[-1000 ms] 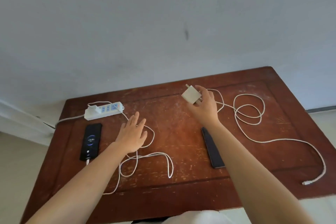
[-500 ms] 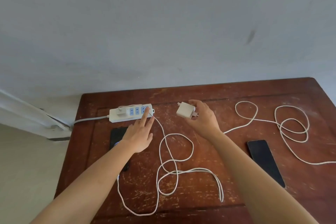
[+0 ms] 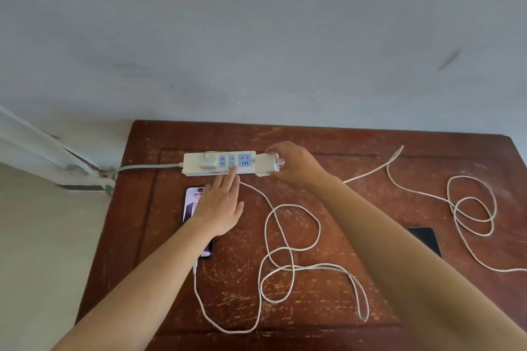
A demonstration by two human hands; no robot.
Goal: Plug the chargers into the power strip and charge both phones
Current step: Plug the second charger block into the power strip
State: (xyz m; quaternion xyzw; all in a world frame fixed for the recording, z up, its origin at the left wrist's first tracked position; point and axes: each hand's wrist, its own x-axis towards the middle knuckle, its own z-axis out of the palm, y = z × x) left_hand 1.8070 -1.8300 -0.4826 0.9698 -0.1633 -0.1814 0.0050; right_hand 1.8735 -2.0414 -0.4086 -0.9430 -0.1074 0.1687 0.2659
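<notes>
A white power strip point(image 3: 196, 164) with blue sockets lies at the back left of the wooden table point(image 3: 328, 139). One white charger point(image 3: 207, 160) sits plugged in near its left end. My right hand point(image 3: 296, 164) grips a second white charger point(image 3: 266, 165) at the strip's right end. My left hand point(image 3: 221, 204) lies flat with its fingertips pressing on the strip's front edge. A lit phone point(image 3: 191, 204) lies partly under my left wrist, with a white cable point(image 3: 285, 251) leading from it. A dark phone point(image 3: 425, 239) lies at the right, partly hidden by my right forearm.
A second long white cable point(image 3: 470, 208) loops over the right side of the table and runs off the right edge. The strip's grey cord point(image 3: 148, 167) goes left toward the wall pipes point(image 3: 42, 148). A grey wall stands behind the table.
My right hand carried the second charger left, from mid-air over the table's middle to the strip's right end. My left hand reached up onto the strip. The view shifted left.
</notes>
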